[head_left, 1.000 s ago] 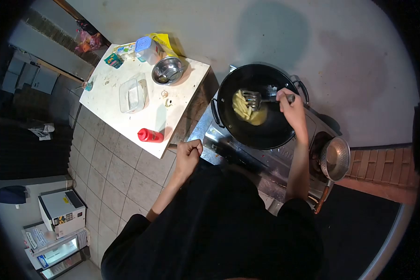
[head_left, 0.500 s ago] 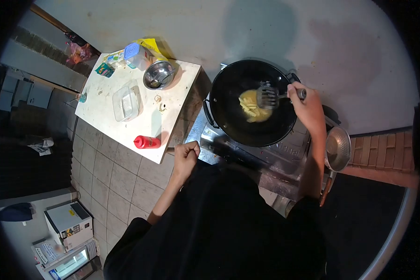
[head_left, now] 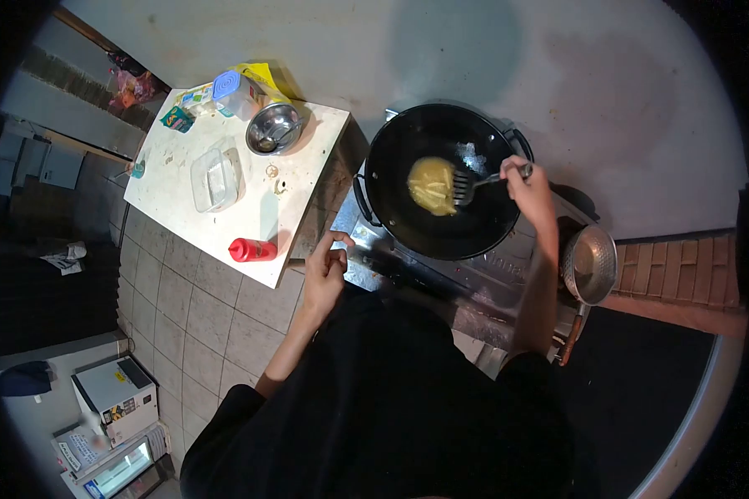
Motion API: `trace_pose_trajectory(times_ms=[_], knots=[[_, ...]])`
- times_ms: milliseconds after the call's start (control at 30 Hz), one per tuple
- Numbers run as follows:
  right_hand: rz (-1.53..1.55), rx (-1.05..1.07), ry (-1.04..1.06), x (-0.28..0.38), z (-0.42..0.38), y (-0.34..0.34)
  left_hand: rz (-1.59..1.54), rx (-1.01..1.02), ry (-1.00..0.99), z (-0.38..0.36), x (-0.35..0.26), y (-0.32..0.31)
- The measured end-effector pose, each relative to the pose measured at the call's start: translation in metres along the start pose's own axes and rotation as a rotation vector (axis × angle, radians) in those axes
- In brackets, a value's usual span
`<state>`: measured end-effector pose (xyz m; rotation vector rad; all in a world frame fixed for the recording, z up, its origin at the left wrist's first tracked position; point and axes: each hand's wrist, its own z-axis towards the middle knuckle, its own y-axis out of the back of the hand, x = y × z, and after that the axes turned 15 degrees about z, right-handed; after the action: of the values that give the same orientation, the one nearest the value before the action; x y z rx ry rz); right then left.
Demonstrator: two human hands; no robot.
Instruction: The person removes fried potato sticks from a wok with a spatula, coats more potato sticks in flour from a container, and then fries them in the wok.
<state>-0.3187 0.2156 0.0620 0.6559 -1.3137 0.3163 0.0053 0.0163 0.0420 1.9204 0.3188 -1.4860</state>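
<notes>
My right hand (head_left: 531, 198) is closed round the handle of a slotted spatula (head_left: 464, 189). The spatula's head lies inside a black wok (head_left: 416, 237) and touches the right side of yellowish pieces in a pool of yellow liquid (head_left: 430, 185); they look like potato fries, though I cannot be sure. My left hand (head_left: 324, 270) holds nothing, its index finger stretched out and the others loosely curled. It hovers near the front edge of the stove (head_left: 362, 270), apart from the wok's left handle (head_left: 364, 201).
Beside the stove, a dented metal pan (head_left: 591, 264) has a wooden handle. A white table (head_left: 171, 179) on the left carries a red squeeze bottle (head_left: 253, 249), a clear plastic tub (head_left: 214, 181), a steel bowl (head_left: 273, 130) and a blue-lidded container (head_left: 235, 93). A wall rises behind the wok.
The spatula head has moved down and turned beside the yellow pieces, which now sit closer together. My left hand has loosened from a fist, index finger extended. The view has shifted slightly.
</notes>
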Motion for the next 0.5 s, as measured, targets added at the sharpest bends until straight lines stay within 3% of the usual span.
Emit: trace_pose_trajectory(times_ms=[67, 167, 233, 400, 500], knots=[[0.181, -0.023, -0.099, -0.005, -0.007, -0.019, -0.005, -0.005, 0.012, 0.001, -0.002, -0.001], [0.181, -0.052, -0.117, 0.01, -0.023, -0.041, -0.004, 0.013, 0.015, -0.001, -0.001, -0.003], [0.168, -0.079, -0.013, 0.011, -0.034, -0.053, -0.005, -0.005, 0.012, -0.001, -0.004, -0.005], [-0.002, -0.022, -0.016, 0.069, -0.059, -0.065, -0.02, 0.006, 0.0, -0.004, -0.006, -0.007], [-0.081, -0.018, 0.132, 0.076, -0.068, -0.061, -0.008, 0.033, -0.008, -0.008, -0.003, -0.008]])
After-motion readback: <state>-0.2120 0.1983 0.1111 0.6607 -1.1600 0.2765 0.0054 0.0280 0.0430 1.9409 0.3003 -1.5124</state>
